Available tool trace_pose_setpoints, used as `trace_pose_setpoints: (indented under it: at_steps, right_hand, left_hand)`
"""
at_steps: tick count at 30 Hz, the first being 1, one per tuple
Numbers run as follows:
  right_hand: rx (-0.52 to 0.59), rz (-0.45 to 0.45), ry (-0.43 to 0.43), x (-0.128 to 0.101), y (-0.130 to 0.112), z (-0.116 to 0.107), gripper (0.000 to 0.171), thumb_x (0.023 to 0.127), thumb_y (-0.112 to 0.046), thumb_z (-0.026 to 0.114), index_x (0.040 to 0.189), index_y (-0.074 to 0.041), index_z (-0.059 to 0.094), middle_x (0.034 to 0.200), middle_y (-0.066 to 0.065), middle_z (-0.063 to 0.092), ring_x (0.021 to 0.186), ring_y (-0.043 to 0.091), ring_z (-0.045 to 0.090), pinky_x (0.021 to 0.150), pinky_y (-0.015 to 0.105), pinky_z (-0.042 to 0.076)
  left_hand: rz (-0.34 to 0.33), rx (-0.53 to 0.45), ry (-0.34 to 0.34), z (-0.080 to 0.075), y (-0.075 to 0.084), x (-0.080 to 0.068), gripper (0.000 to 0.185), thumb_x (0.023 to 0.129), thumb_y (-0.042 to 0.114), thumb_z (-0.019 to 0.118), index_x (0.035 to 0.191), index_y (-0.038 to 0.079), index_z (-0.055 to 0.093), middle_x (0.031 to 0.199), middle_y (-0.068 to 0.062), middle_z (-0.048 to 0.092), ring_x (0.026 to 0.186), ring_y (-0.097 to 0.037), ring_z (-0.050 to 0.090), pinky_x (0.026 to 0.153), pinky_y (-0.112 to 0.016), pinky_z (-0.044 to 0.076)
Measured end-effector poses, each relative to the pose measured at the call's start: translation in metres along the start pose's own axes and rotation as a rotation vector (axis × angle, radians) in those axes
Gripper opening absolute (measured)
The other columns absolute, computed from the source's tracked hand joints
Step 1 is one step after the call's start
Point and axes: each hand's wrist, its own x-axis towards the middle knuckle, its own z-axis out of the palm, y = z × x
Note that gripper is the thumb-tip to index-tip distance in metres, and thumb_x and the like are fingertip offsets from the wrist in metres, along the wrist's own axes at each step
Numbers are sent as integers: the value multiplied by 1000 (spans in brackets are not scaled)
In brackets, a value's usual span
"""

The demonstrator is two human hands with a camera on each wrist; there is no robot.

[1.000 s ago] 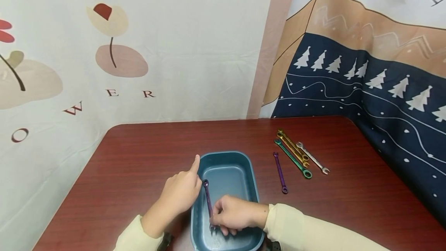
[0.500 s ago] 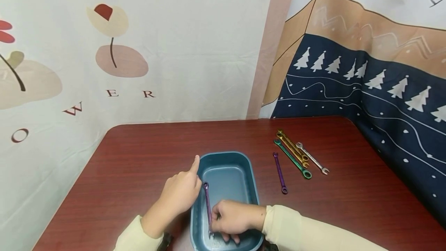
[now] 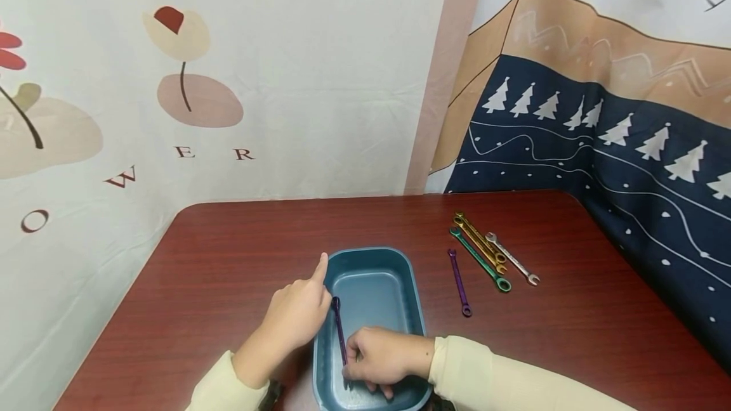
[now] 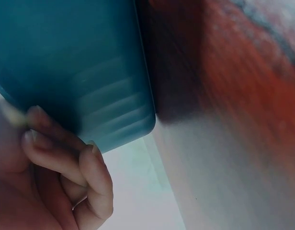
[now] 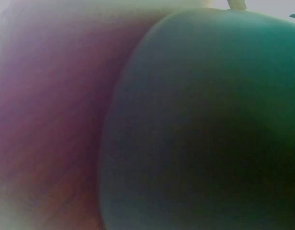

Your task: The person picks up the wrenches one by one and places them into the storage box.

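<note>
My right hand (image 3: 379, 354) reaches into a blue rectangular tray (image 3: 417, 297) and pinches a purple combination wrench (image 3: 341, 332) near its lower end. The wrench lies lengthwise along the tray's left side, its upper end close to the left wall. My left hand (image 3: 297, 313) is at the tray's left rim, one finger pointing up along the edge. In the left wrist view, the left hand's other fingers (image 4: 66, 163) curl against the tray's outer wall (image 4: 109, 96). The right wrist view is blurred, with mostly the tray's wall (image 5: 195, 120) visible.
On the reddish-brown table (image 3: 240, 252), right of the tray, lie a second purple wrench (image 3: 460, 284), a green wrench (image 3: 481, 260), gold wrenches (image 3: 480, 241) and a silver wrench (image 3: 513, 260). Printed cloth (image 3: 320, 81) hangs behind the table.
My right hand has shifted slightly toward the person with the purple wrench, which has rolled a little, its upper end now looking narrower. The left hand stays in place.
</note>
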Motion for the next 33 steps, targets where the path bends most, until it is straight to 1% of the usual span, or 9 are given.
trace_pose_setpoints:
  at_steps: [9,23,30,33]
  right_hand:
    - [-18,5,11,-2,0,2,27,93,-14,63,68,-15,53,43,-6,48,27,4,41,30,17,33]
    - [-25,-5,9,1,2,1,28,94,-15,63,68,-15,54,45,-5,49,27,4,42,30,18,35]
    - [-32,-25,16,0,4,1,29,95,-14,62,67,-15,54,44,-7,48,27,3,42,30,18,35]
    - [-53,-35,27,0,3,1,28,95,-13,62,68,-15,54,44,-8,47,27,2,42,30,19,36]
  left_hand:
    - [6,3,-5,1,1,0,66,97,20,53,157,5,30,46,2,40,40,-15,34,43,-30,27]
    - [11,22,14,1,-1,1,66,97,20,54,157,4,31,46,2,39,39,-15,33,42,-29,27]
    - [8,17,9,3,-1,0,66,97,20,54,157,4,30,46,2,39,39,-15,33,42,-29,27]
    - [8,23,18,2,0,0,66,97,20,54,157,4,31,46,2,39,39,-15,33,42,-29,27]
